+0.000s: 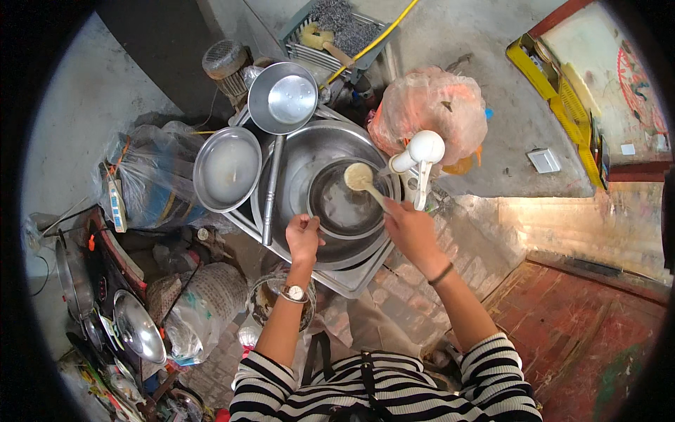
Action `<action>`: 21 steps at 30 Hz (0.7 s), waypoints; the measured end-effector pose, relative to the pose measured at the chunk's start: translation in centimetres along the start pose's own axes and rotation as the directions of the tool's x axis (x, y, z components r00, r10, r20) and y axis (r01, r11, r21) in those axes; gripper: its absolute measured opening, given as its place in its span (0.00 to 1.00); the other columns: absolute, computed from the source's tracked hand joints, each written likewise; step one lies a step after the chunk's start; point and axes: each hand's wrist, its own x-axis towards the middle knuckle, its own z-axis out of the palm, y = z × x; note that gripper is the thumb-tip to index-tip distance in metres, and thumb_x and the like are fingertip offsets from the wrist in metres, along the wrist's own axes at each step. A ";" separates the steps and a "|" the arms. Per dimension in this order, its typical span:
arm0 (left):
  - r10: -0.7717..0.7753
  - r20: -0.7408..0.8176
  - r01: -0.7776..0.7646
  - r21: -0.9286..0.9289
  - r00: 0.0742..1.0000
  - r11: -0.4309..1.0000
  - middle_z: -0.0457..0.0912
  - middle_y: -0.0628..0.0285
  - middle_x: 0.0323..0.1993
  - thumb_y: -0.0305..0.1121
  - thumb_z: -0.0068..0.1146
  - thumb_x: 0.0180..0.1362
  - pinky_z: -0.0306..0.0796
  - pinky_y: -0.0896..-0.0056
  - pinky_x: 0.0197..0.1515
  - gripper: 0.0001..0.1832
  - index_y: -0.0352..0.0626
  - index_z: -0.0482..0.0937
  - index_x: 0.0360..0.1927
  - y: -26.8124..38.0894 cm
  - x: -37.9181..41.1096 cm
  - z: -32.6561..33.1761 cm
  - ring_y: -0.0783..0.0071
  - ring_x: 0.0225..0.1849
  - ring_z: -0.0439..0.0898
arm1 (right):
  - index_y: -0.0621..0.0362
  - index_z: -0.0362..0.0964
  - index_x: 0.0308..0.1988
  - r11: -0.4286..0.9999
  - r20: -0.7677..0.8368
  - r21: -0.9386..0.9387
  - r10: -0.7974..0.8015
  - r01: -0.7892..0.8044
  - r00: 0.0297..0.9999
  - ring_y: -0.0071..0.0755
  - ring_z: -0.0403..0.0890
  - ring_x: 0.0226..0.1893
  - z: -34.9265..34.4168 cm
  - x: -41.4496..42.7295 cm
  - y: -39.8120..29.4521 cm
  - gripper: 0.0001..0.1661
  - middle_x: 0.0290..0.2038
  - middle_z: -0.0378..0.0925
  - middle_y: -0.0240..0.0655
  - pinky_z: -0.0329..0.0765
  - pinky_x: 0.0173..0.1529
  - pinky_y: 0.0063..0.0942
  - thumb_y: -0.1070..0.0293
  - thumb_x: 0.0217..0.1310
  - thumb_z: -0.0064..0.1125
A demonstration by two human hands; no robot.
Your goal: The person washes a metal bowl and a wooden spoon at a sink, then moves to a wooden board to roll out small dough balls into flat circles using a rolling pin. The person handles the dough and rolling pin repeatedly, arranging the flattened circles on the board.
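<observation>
Inside a large steel basin (287, 205) sits a smaller round metal pan (345, 211) with a dark, wet-looking bottom. My left hand (303, 237) has its fingers curled on the pan's near-left rim. Over the pan, my right hand (414, 235) grips the handle of a pale, round-headed utensil (359, 177); whether it is a brush or a ladle is unclear. To the right, a white plastic tap (419, 153) points toward the pan. A long-handled metal saucepan (283, 97) rests across the basin's left side. Beside it, a round metal bowl (228, 169) holds cloudy liquid.
A metal sink (348, 285) supports the basin. Right of it stands a bulging plastic bag (432, 105). An electric motor (227, 63) and a grey crate (306, 53) are behind. Pots and lids (140, 327) crowd the left, near a power strip (117, 205). Below is a bucket (282, 300).
</observation>
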 end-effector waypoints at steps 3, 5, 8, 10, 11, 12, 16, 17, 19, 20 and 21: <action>-0.403 0.071 0.408 -0.209 0.913 0.889 0.74 0.62 0.20 0.22 0.55 0.57 0.63 0.80 0.13 0.05 0.37 0.70 0.30 -0.2 -1.1 0.3 0.74 0.18 0.75 | 0.59 0.74 0.48 0.970 -0.059 0.206 0.147 -0.132 0.987 0.42 0.79 0.22 -3.5 -2.3 0.4 0.19 0.29 0.77 0.48 0.74 0.26 0.37 0.70 0.54 0.57; -0.499 0.206 0.539 -0.286 0.842 0.792 0.75 0.54 0.28 0.20 0.53 0.57 0.64 0.84 0.15 0.04 0.34 0.70 0.34 -3.1 -0.5 -0.1 0.71 0.23 0.76 | 0.61 0.75 0.47 0.867 -0.010 0.398 0.331 -0.300 0.944 0.32 0.77 0.21 -4.4 -2.9 1.1 0.17 0.28 0.78 0.47 0.72 0.26 0.33 0.71 0.55 0.58; -0.613 0.339 0.700 -0.367 0.714 0.612 0.73 0.42 0.45 0.18 0.47 0.59 0.68 0.88 0.18 0.07 0.27 0.69 0.40 -5.4 -0.6 1.2 0.71 0.31 0.76 | 0.63 0.76 0.46 0.754 0.049 0.521 0.442 -0.401 0.896 0.16 0.69 0.24 -3.2 -2.2 2.8 0.16 0.25 0.78 0.36 0.68 0.28 0.21 0.73 0.56 0.58; -0.678 0.496 0.827 -0.457 0.543 0.329 0.74 0.43 0.46 0.19 0.43 0.61 0.69 0.89 0.19 0.08 0.25 0.68 0.43 -5.8 -0.4 1.4 0.73 0.30 0.75 | 0.64 0.76 0.46 0.753 0.067 0.541 0.406 -0.375 0.911 0.14 0.71 0.27 -3.2 -2.1 1.9 0.16 0.28 0.79 0.32 0.69 0.31 0.20 0.73 0.57 0.58; -0.681 0.575 0.862 -0.477 0.454 0.172 0.74 0.44 0.46 0.19 0.42 0.61 0.70 0.90 0.19 0.09 0.25 0.67 0.44 -6.0 -0.3 1.6 0.73 0.29 0.75 | 0.64 0.76 0.46 0.758 0.079 0.547 0.377 -0.356 0.923 0.15 0.72 0.28 -3.7 -2.9 0.9 0.16 0.29 0.80 0.32 0.70 0.32 0.20 0.73 0.57 0.58; -0.713 0.531 0.844 -0.511 0.458 0.161 0.74 0.44 0.48 0.20 0.40 0.63 0.70 0.91 0.19 0.12 0.24 0.65 0.48 -5.2 -0.8 2.2 0.75 0.28 0.75 | 0.64 0.76 0.47 0.763 0.084 0.550 0.352 -0.338 0.932 0.15 0.73 0.29 -4.3 -4.0 -0.2 0.16 0.30 0.80 0.33 0.71 0.33 0.20 0.72 0.57 0.58; -0.672 0.625 0.865 -0.499 0.397 0.047 0.74 0.43 0.51 0.21 0.38 0.63 0.70 0.90 0.17 0.14 0.25 0.64 0.51 -5.5 -0.7 2.9 0.75 0.27 0.75 | 0.63 0.76 0.46 0.755 0.052 0.558 0.384 -0.345 0.922 0.20 0.72 0.26 -1.9 -4.3 0.8 0.17 0.30 0.80 0.43 0.72 0.32 0.23 0.69 0.57 0.58; -0.664 0.646 0.874 -0.485 0.377 0.026 0.73 0.43 0.51 0.22 0.38 0.64 0.69 0.89 0.17 0.14 0.26 0.65 0.52 -5.7 -0.7 2.9 0.76 0.27 0.75 | 0.63 0.76 0.46 0.764 0.001 0.558 0.389 -0.323 0.921 0.22 0.70 0.22 -1.4 -2.9 1.2 0.17 0.29 0.80 0.46 0.71 0.30 0.23 0.68 0.56 0.59; -0.673 0.641 0.875 -0.484 0.368 0.016 0.74 0.44 0.51 0.22 0.37 0.64 0.69 0.89 0.16 0.14 0.27 0.65 0.52 -4.6 -0.9 3.5 0.77 0.27 0.74 | 0.63 0.76 0.46 0.767 -0.048 0.592 0.340 -0.247 0.939 0.29 0.76 0.23 -1.7 -0.9 1.2 0.17 0.30 0.79 0.49 0.74 0.32 0.28 0.68 0.56 0.58; -0.692 0.616 0.867 -0.497 0.377 0.029 0.74 0.45 0.50 0.23 0.36 0.65 0.68 0.88 0.16 0.15 0.27 0.65 0.53 -4.1 -1.1 4.0 0.77 0.26 0.74 | 0.63 0.76 0.46 0.782 -0.072 0.585 0.316 -0.217 0.946 0.31 0.78 0.24 -1.5 -1.3 1.5 0.17 0.30 0.79 0.50 0.74 0.32 0.29 0.68 0.56 0.58; -0.705 0.587 0.854 -0.518 0.398 0.051 0.75 0.45 0.50 0.23 0.35 0.65 0.68 0.88 0.16 0.15 0.28 0.65 0.53 -3.1 -1.0 4.1 0.77 0.26 0.74 | 0.63 0.76 0.46 0.793 -0.098 0.584 0.283 -0.175 0.954 0.33 0.80 0.25 -1.3 -1.5 1.5 0.17 0.31 0.79 0.50 0.74 0.32 0.30 0.68 0.56 0.58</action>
